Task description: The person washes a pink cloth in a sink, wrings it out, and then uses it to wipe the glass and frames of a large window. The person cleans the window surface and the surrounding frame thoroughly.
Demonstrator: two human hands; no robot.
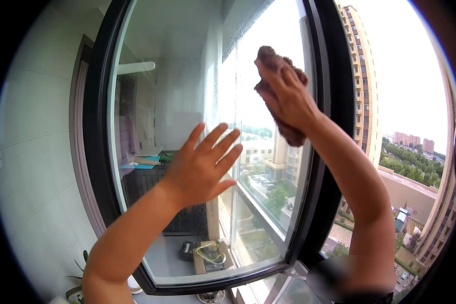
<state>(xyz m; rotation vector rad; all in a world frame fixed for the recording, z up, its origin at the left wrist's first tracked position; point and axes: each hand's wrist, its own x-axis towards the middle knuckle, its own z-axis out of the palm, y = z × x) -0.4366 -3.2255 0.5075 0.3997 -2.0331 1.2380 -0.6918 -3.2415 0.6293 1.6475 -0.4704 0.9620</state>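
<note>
A window sash with a black frame [334, 101] stands swung inward, and its glass [177, 116] fills the middle of the view. My right hand [289, 96] presses a brown fluffy cloth [293, 134] against the upper right of the pane, close to the frame. Part of the cloth is hidden under the palm and fingers. Lower down and to the left, my left hand [202, 169] is spread in front of the glass with nothing in it. Whether its fingers touch the pane I cannot tell. Fine droplets or wet marks show on parts of the glass.
Through the glass show an open cardboard box [215, 256] with a yellow-green cord and a dark box [189, 250]. A plant [77, 278] stands at the lower left, by a tiled wall [35, 137]. At right, the open window gives onto tall buildings [362, 76] and ground far below.
</note>
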